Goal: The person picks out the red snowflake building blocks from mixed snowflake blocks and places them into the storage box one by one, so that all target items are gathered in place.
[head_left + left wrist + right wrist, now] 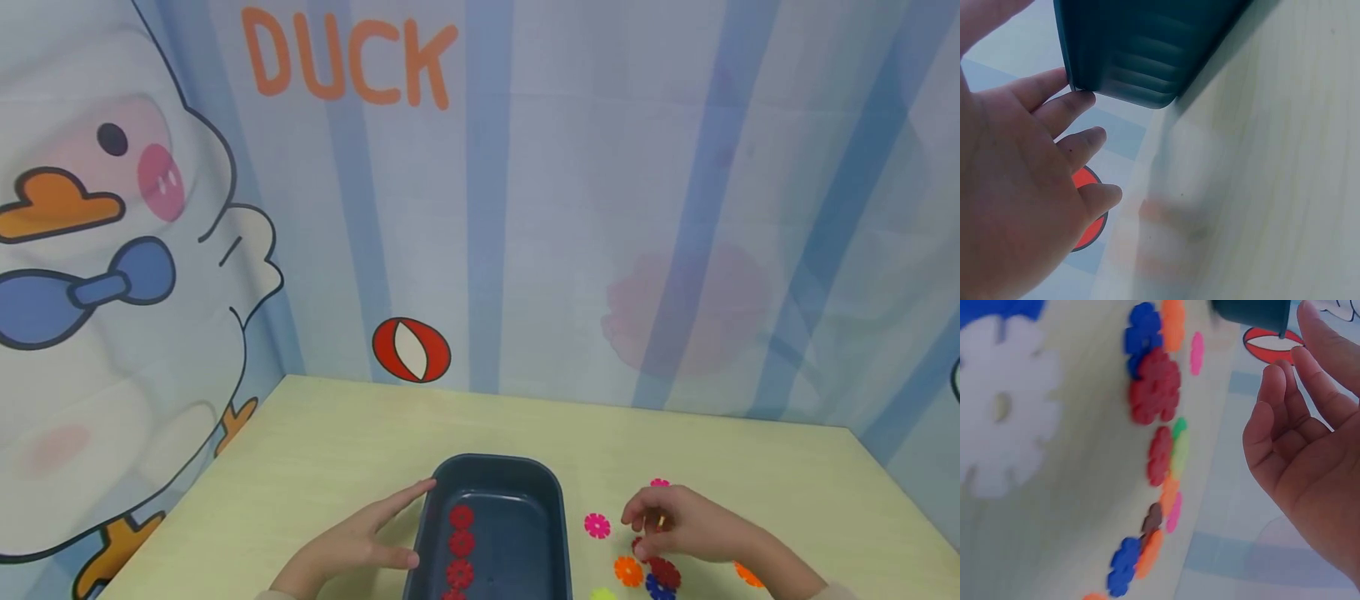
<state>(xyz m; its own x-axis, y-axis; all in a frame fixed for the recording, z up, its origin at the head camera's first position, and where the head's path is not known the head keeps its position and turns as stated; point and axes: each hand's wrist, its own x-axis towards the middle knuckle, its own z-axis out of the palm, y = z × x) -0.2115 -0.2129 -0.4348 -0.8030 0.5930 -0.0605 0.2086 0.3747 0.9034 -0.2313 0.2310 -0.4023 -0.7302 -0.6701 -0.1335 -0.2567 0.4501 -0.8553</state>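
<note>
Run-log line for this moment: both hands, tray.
left hand: touching tray | right hand: above loose discs, no grip visible | tray contents: red discs, one row

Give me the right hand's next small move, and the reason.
Probably lower the right hand to pinch the red disc overlapping a blue disc: the hand appears to hold nothing, that disc lies close by, and the tray shows only a row of red discs inside, while the left hand touches its edge.
</note>
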